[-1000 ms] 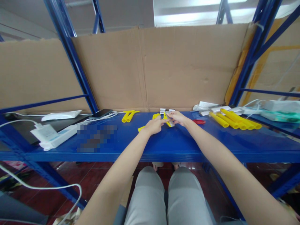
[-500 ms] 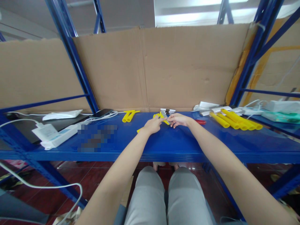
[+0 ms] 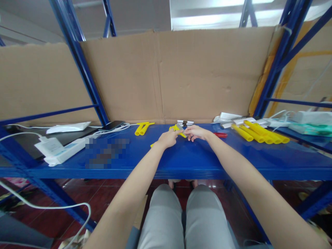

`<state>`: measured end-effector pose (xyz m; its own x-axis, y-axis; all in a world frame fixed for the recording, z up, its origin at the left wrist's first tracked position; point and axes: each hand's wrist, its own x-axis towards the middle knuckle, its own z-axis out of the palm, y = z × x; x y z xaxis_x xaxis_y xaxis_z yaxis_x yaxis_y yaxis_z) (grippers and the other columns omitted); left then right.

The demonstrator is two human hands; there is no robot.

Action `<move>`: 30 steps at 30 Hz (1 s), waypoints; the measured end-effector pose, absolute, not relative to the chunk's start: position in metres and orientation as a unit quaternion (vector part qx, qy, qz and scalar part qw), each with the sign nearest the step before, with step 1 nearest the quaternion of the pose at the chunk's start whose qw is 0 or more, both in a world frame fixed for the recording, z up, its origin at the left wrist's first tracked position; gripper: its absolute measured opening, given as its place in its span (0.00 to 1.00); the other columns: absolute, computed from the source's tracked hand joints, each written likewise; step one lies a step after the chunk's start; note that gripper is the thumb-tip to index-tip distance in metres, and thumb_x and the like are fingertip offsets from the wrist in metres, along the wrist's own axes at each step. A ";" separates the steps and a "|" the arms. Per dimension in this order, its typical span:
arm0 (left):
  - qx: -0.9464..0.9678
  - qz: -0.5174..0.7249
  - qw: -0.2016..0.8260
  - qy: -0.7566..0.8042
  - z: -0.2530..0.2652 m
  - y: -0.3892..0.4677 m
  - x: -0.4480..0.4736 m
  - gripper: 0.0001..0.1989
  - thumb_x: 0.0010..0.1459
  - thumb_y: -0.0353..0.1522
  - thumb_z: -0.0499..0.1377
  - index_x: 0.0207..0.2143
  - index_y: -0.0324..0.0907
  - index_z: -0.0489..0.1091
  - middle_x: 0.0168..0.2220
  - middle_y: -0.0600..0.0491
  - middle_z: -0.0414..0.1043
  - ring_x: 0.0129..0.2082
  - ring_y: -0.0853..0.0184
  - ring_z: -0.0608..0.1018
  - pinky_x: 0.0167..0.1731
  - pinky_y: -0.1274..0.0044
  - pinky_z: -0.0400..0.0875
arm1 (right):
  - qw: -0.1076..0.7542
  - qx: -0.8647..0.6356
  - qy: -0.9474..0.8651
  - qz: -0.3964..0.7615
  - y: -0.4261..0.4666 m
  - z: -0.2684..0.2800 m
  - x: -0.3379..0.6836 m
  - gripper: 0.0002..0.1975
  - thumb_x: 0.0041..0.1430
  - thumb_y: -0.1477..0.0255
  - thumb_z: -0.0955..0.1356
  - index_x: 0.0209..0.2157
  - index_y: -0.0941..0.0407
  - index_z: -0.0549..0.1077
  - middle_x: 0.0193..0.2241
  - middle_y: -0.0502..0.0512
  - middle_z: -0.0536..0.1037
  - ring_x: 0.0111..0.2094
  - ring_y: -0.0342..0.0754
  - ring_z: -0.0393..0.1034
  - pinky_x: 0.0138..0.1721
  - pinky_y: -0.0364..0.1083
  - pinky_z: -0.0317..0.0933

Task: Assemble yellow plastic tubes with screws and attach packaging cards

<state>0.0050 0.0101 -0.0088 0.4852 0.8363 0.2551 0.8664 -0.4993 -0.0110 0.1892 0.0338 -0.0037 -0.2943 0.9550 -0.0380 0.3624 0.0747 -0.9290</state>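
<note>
A yellow piece [image 3: 183, 135] is pinched by the left hand [image 3: 167, 139]; what looks like a small grey strip [image 3: 180, 127] is pinched above it by the right hand [image 3: 194, 132]. Red items [image 3: 220, 135] are laid right of that hand, black-and-white pieces [image 3: 185, 122] beyond both.

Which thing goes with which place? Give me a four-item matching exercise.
1. Right hand
2. Red item
3. White power strip
4. Cardboard panel

A. left part of the blue shelf
B. just right of the left hand, near a small yellow piece
C. upright along the shelf's back
D. between right hand and yellow tubes

1-B; 2-D; 3-A; 4-C
</note>
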 end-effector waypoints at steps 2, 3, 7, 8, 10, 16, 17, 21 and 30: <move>-0.853 -0.105 0.063 -0.507 -0.009 0.011 0.004 0.26 0.63 0.29 0.46 0.63 0.54 0.58 0.52 0.47 0.66 0.52 0.59 0.73 0.49 0.71 0.67 | 0.314 -0.511 -0.657 0.456 0.036 -0.005 0.189 0.04 0.56 0.76 0.69 0.27 0.58 0.69 0.18 0.49 0.73 0.17 0.39 0.66 0.17 0.36 0.57; -0.851 -0.102 0.061 -0.512 -0.009 0.011 0.003 0.26 0.63 0.29 0.47 0.62 0.54 0.58 0.53 0.47 0.66 0.52 0.59 0.73 0.49 0.71 0.67 | 0.314 -0.516 -0.656 0.452 0.037 -0.006 0.189 0.04 0.56 0.77 0.68 0.27 0.58 0.70 0.18 0.49 0.73 0.16 0.39 0.66 0.16 0.36 0.57; -0.845 -0.083 0.048 -0.526 -0.008 0.013 -0.001 0.27 0.61 0.28 0.48 0.62 0.55 0.59 0.54 0.48 0.67 0.53 0.59 0.73 0.48 0.72 0.68 | 0.369 -0.532 -0.643 0.408 0.042 -0.006 0.195 0.05 0.57 0.79 0.66 0.28 0.59 0.70 0.18 0.48 0.72 0.15 0.37 0.63 0.15 0.36 0.54; -0.844 -0.078 0.048 -0.528 -0.008 0.013 -0.002 0.27 0.61 0.28 0.48 0.62 0.55 0.59 0.54 0.48 0.67 0.53 0.58 0.73 0.47 0.71 0.68 | 0.389 -0.536 -0.638 0.393 0.043 -0.005 0.197 0.06 0.58 0.79 0.66 0.27 0.59 0.70 0.18 0.48 0.71 0.14 0.37 0.61 0.14 0.36 0.53; -0.841 -0.072 0.049 -0.533 -0.008 0.012 -0.003 0.28 0.60 0.29 0.49 0.62 0.55 0.59 0.54 0.48 0.68 0.52 0.58 0.74 0.47 0.70 0.69 | 0.422 -0.543 -0.629 0.362 0.044 -0.004 0.200 0.08 0.58 0.79 0.66 0.25 0.59 0.68 0.16 0.47 0.69 0.13 0.36 0.59 0.13 0.36 0.51; -0.806 -0.056 0.029 -0.588 -0.001 0.005 -0.003 0.28 0.59 0.28 0.48 0.63 0.52 0.58 0.57 0.44 0.65 0.52 0.55 0.73 0.48 0.67 0.69 | 0.385 -0.588 -0.674 0.227 0.051 -0.007 0.200 0.10 0.59 0.77 0.65 0.24 0.58 0.68 0.19 0.51 0.72 0.16 0.38 0.62 0.18 0.38 0.57; -0.794 -0.053 0.026 -0.604 0.001 0.004 -0.003 0.28 0.60 0.28 0.48 0.63 0.51 0.58 0.58 0.43 0.64 0.53 0.55 0.73 0.48 0.67 0.69 | 0.362 -0.598 -0.693 0.175 0.052 -0.009 0.199 0.08 0.59 0.77 0.65 0.25 0.59 0.69 0.22 0.53 0.75 0.19 0.40 0.66 0.22 0.39 0.60; -0.728 -0.056 0.029 -0.682 0.006 0.000 -0.004 0.27 0.61 0.28 0.46 0.62 0.48 0.59 0.59 0.41 0.63 0.54 0.58 0.73 0.50 0.70 0.68 | 0.238 -0.593 -0.769 -0.029 0.052 -0.013 0.189 0.08 0.59 0.78 0.64 0.38 0.58 0.74 0.40 0.60 0.79 0.42 0.50 0.73 0.43 0.44 0.64; -0.669 -0.093 0.027 -0.736 0.009 -0.004 -0.003 0.24 0.62 0.27 0.45 0.59 0.40 0.65 0.58 0.36 0.64 0.55 0.58 0.72 0.52 0.71 0.67 | 0.047 -0.530 -0.835 -0.143 0.051 -0.005 0.141 0.16 0.64 0.70 0.61 0.49 0.59 0.74 0.52 0.65 0.74 0.55 0.57 0.65 0.54 0.54 0.57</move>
<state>-0.0027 -0.0043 0.0089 -0.1023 0.9810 0.1648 0.9911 0.0863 0.1013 0.1407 0.0508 -0.0054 -0.4342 0.8709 0.2305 0.8979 0.3977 0.1886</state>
